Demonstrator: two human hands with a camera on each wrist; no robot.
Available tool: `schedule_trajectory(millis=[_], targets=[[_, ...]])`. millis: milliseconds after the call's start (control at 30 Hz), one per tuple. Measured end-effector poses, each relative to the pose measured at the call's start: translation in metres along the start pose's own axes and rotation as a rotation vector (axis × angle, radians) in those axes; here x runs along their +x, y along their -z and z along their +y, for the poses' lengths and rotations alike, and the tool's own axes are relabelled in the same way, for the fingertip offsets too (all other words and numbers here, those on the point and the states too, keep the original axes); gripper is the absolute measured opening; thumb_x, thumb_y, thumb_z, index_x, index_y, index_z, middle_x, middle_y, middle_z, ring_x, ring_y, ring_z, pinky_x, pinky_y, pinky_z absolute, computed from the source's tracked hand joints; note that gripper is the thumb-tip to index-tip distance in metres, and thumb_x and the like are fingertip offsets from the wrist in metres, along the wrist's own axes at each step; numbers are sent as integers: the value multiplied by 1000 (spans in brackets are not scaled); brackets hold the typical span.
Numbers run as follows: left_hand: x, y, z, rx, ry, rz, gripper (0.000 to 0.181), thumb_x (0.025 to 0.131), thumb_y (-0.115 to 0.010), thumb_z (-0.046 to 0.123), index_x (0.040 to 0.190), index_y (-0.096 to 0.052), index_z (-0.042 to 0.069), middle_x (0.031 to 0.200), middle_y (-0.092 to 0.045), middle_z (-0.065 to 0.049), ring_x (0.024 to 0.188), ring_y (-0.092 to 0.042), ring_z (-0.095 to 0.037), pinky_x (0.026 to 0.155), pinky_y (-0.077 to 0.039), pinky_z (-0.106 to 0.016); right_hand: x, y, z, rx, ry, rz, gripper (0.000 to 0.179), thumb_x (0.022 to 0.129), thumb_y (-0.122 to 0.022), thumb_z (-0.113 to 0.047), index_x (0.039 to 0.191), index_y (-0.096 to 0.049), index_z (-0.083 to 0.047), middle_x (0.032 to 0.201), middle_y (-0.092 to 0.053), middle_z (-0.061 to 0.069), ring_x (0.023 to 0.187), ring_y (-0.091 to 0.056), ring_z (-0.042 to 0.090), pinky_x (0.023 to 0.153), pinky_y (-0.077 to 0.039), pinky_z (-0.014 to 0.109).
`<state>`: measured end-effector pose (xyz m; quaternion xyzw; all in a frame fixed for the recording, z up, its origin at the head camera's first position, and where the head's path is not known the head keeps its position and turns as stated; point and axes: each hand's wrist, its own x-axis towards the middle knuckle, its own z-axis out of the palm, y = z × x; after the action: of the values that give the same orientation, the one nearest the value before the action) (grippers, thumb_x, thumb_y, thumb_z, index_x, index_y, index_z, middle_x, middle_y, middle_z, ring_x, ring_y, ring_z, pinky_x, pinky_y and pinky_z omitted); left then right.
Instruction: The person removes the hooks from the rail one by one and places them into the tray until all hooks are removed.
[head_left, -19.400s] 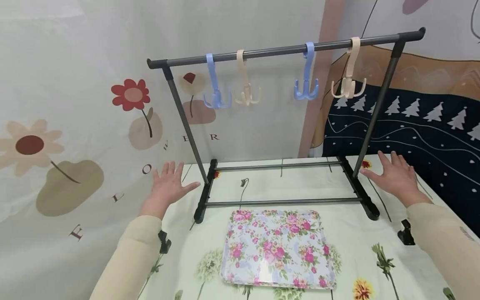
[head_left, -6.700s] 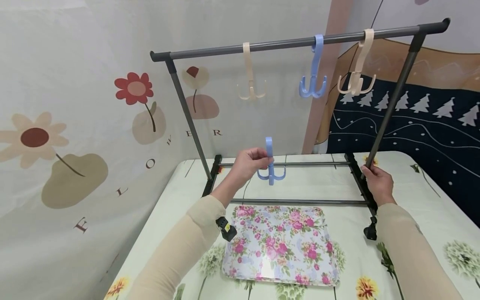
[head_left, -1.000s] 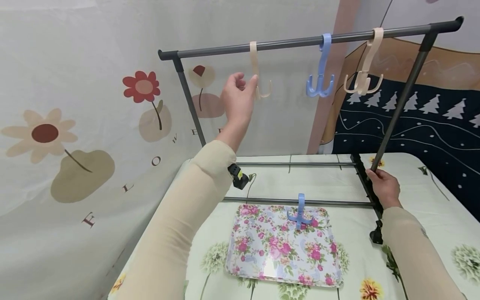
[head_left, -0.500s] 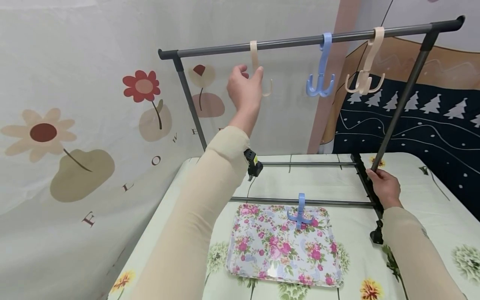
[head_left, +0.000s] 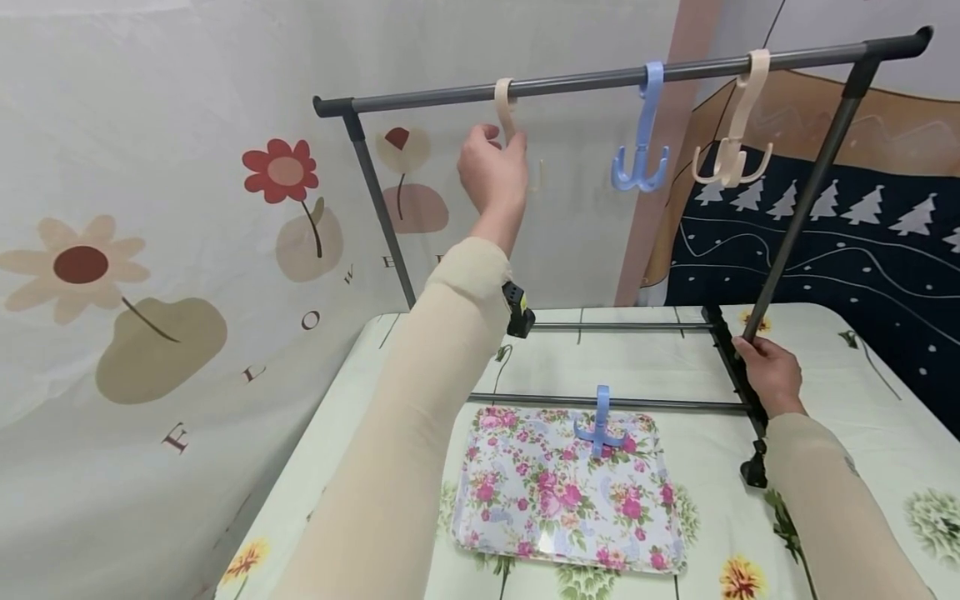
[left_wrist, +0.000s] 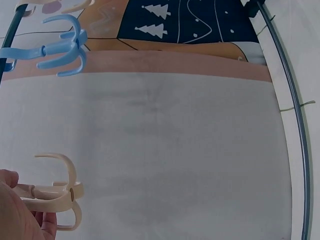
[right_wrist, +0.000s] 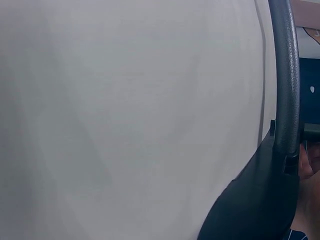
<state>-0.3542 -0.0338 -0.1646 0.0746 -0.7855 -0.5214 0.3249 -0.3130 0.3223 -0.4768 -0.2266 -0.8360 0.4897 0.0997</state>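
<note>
In the head view my left hand (head_left: 495,171) reaches up and pinches the stem of a beige four-prong hook (head_left: 504,104). This hook's top still loops over the grey rack's top bar (head_left: 585,82), and its prongs (left_wrist: 70,195) stick out past the fingers in the left wrist view. My right hand (head_left: 774,377) grips the rack's right upright (head_left: 797,217) low down, just above its black foot. Further right on the bar hang a blue hook (head_left: 641,142) and a second beige hook (head_left: 731,150). Another blue hook (head_left: 600,429) lies on the floral tray (head_left: 555,500).
The rack's two lower rails (head_left: 622,327) run across the table, behind the tray. A flower-print cloth (head_left: 840,400) covers the table. A pale curtain (head_left: 150,67) hangs at the left and back, and a navy cloth with trees (head_left: 862,258) at the right.
Earlier, the left hand took a blue hook off the bar, and it now lies on the tray. Since then the left hand has moved up and right onto the beige hook, which now tilts slightly.
</note>
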Motion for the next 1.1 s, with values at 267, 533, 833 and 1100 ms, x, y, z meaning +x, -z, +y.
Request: schedule_trajectory(millis=[267, 533, 833, 1100], targets=[[2, -1, 0, 7, -25, 10, 25, 94, -69, 24, 115, -67, 10, 99, -67, -1, 86, -57, -11, 75, -46, -24, -2, -1, 0, 1, 9, -2, 64, 101, -46, -53, 142, -52, -3, 131, -55, 21, 102, -46, 31, 75, -37, 36], [2, 0, -3, -11, -45, 31, 19, 94, -70, 20, 109, -69, 9, 99, -69, -1, 88, -61, -12, 76, -47, -23, -3, -4, 0, 2, 8, 6, 64, 101, -46, -52, 142, -52, -4, 135, -54, 21, 106, -46, 32, 75, -36, 36], [6, 8, -1, 32, -68, 57, 13, 93, -69, 18, 101, -73, 9, 96, -71, -2, 87, -61, -14, 77, -47, -24, -4, -6, -1, 1, 17, 5, 63, 101, -47, -52, 141, -53, -4, 132, -55, 21, 102, -46, 30, 74, -36, 35], [16, 18, 12, 74, -90, 72, 11, 94, -68, 18, 97, -75, 10, 92, -73, -1, 81, -62, -12, 73, -49, -24, -4, -6, -1, -11, 38, -1, 62, 102, -46, -50, 141, -52, -2, 136, -54, 23, 106, -46, 33, 74, -36, 34]])
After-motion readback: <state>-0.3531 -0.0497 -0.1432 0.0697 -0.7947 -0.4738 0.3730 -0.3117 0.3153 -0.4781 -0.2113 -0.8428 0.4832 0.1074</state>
